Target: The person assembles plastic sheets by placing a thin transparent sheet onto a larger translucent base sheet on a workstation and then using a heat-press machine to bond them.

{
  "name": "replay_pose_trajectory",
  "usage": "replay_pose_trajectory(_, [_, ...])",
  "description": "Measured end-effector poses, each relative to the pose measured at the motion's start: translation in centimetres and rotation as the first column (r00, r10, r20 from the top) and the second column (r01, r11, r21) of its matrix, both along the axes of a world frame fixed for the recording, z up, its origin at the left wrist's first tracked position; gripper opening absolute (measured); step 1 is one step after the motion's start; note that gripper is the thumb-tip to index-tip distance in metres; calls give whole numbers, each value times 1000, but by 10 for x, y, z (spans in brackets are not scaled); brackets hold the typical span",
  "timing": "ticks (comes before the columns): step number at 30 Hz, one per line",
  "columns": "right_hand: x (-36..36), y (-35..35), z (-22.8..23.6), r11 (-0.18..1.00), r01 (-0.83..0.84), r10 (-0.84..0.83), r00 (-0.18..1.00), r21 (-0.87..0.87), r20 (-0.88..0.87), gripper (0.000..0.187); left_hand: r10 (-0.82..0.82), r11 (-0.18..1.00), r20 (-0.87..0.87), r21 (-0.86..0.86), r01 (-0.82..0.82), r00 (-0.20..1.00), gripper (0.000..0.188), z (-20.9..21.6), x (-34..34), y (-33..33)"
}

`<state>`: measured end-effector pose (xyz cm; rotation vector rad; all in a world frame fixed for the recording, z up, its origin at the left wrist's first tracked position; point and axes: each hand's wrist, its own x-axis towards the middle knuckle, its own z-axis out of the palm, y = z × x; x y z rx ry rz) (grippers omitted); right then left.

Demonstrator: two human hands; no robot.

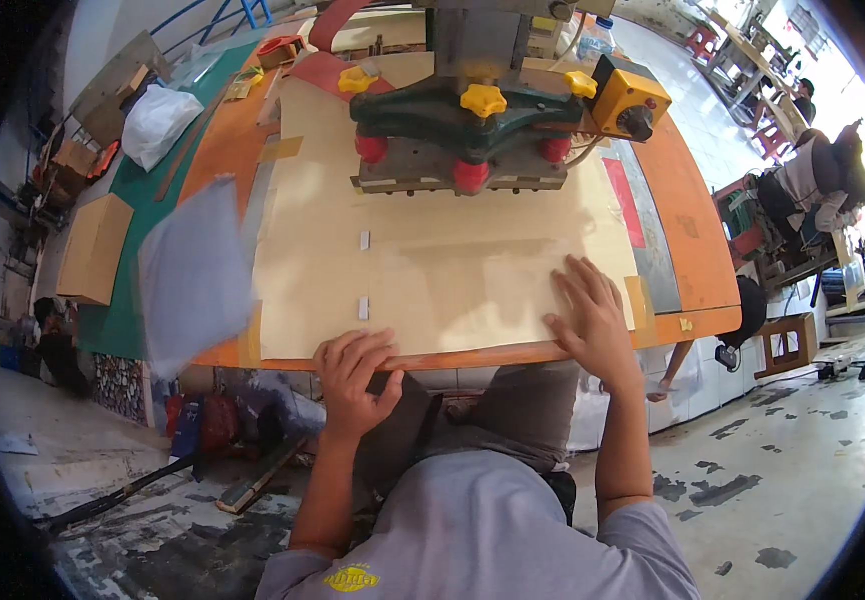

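Sheet (443,270), one, tan, thin, lies flat on orange worktop (698,240) under the press head (483,110). Likely light, flexible, slippery; best held flat near its edge. Right hand (588,320) open, palm pressing sheet's near right corner. Left hand (353,375) curled loosely at worktop's front edge, holding nothing. Two small white tabs (363,240) on sheet.

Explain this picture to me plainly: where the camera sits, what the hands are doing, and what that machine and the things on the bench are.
The camera sits on the person's head and looks down, so the forearms enter from below. The left hand rests at the near edge of the orange workbench, fingers curled, holding nothing visible. The right hand lies flat on a tan sheet covering the bench. Behind stands a green press-like machine with yellow knobs. A blurred pale sheet is at the left, seemingly in motion.
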<state>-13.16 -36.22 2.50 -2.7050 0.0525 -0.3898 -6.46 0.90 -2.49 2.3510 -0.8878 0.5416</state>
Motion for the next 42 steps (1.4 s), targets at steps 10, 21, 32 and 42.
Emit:
replay_pose_trajectory(10, [-54, 1, -8, 997, -16, 17, 1000, 69, -20, 58, 45, 990, -9, 135, -44, 999, 41, 45, 37, -29])
replay_pose_trajectory(21, [-38, -11, -4, 985, 60, -63, 998, 161, 14, 59, -158, 946, -356, 213, 244, 921, 28, 71, 65, -41])
replay_pose_trajectory(32, [23, -56, 64, 698, -239, 191, 971, 675, 146, 15, -533, 729, -522, -683, 47, 666, 14, 149, 76, -47])
replay_pose_trajectory(42, [28, -59, 243, 875, -207, -95, 813, 438, 574, 18, -542, 616, -102, -723, 312, 834, 34, 284, 90, -56])
